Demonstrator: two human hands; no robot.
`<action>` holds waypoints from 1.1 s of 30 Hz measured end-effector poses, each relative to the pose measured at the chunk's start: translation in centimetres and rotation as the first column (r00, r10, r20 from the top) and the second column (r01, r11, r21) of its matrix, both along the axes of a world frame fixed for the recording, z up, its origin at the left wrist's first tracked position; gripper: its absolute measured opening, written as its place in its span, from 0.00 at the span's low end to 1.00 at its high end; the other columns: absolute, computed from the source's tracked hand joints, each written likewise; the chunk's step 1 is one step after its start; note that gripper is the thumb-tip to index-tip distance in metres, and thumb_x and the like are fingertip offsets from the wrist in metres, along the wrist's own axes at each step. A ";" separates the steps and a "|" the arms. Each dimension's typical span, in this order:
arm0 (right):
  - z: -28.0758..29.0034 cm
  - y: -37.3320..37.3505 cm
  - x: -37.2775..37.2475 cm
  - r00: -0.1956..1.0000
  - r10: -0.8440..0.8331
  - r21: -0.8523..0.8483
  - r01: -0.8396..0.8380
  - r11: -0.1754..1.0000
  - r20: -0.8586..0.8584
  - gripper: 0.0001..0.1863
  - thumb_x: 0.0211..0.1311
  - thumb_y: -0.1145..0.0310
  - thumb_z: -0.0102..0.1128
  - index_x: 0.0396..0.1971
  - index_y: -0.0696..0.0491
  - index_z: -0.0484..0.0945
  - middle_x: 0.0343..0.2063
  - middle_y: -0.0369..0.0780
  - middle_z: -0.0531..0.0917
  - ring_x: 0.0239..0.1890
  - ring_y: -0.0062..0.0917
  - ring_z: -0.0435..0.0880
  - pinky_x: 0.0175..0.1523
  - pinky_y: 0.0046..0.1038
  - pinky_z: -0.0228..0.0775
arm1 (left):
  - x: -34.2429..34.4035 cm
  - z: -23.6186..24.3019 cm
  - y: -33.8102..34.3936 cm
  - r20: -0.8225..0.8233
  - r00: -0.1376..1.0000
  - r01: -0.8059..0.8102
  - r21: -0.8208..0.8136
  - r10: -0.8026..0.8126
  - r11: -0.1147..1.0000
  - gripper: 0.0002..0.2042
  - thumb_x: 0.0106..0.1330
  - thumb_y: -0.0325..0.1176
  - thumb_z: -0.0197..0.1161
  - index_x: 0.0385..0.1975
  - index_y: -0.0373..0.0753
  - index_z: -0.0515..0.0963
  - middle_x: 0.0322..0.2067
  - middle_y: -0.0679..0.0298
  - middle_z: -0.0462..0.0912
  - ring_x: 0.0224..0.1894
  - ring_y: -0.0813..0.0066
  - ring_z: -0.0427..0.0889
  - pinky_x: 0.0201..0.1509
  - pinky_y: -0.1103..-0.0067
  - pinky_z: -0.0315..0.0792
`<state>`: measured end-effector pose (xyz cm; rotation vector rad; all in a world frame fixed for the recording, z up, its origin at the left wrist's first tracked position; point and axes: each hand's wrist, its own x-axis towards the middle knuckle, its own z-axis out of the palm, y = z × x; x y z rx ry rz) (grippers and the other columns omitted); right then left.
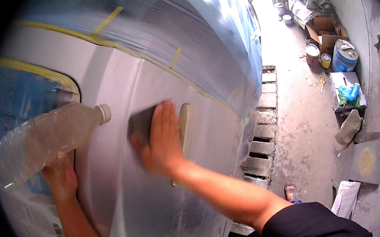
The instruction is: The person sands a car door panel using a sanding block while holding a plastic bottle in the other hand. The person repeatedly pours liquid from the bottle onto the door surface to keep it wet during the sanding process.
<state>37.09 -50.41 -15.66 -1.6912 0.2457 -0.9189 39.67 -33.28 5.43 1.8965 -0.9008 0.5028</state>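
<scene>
A clear plastic bottle with a white cap lies tilted in my left hand, its capped end pointing right. The fingers on its far side are hidden. My right hand presses a dark sheet that looks like sandpaper against a pale grey vehicle panel. Its fingers lie together over the sheet, and the thumb side is smeared by motion. Just right of that hand, a long yellowish-edged handle or recess is partly covered. The panel looks wet or dusty in streaks below.
Yellow masking tape and blue plastic film border the panel. A slotted floor grating runs alongside. Paint cans, a blue drum, a cardboard box and yellow scissors sit by the right wall.
</scene>
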 end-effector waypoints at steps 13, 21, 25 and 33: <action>1.0 -1.2 1.8 0.993 -0.023 0.124 0.038 0.992 -0.116 0.47 0.66 0.48 0.46 0.64 0.76 0.41 0.66 0.68 0.41 0.71 0.59 0.36 0.73 0.50 0.29 | 0.5 0.0 0.2 0.057 0.998 -0.020 0.087 0.015 0.996 0.40 0.57 0.42 0.72 0.65 0.36 0.56 0.61 0.60 0.63 0.64 0.65 0.62 0.68 0.70 0.55; 0.9 -3.9 4.7 0.983 0.004 0.271 0.047 0.962 -0.184 0.47 0.66 0.47 0.42 0.64 0.76 0.41 0.66 0.67 0.41 0.71 0.59 0.34 0.73 0.50 0.28 | 0.2 -0.4 -0.8 0.025 0.999 0.045 0.052 -0.046 0.998 0.39 0.58 0.42 0.70 0.65 0.35 0.55 0.62 0.60 0.62 0.65 0.65 0.61 0.69 0.69 0.53; 1.5 -2.8 3.1 0.992 -0.025 0.243 0.055 0.969 -0.122 0.46 0.67 0.47 0.41 0.63 0.77 0.44 0.65 0.68 0.43 0.71 0.59 0.36 0.72 0.50 0.28 | 0.4 -0.1 -0.2 0.032 0.999 0.035 0.065 -0.038 0.997 0.38 0.59 0.40 0.69 0.65 0.35 0.55 0.62 0.59 0.62 0.65 0.64 0.61 0.69 0.69 0.53; 0.0 0.9 -0.4 1.000 -0.006 0.110 0.004 0.994 0.014 0.45 0.65 0.53 0.50 0.63 0.77 0.42 0.65 0.70 0.41 0.69 0.63 0.36 0.72 0.52 0.30 | -0.1 0.0 -0.8 0.048 0.998 0.045 0.103 -0.050 0.994 0.40 0.59 0.40 0.70 0.66 0.36 0.53 0.62 0.58 0.61 0.65 0.62 0.61 0.69 0.68 0.54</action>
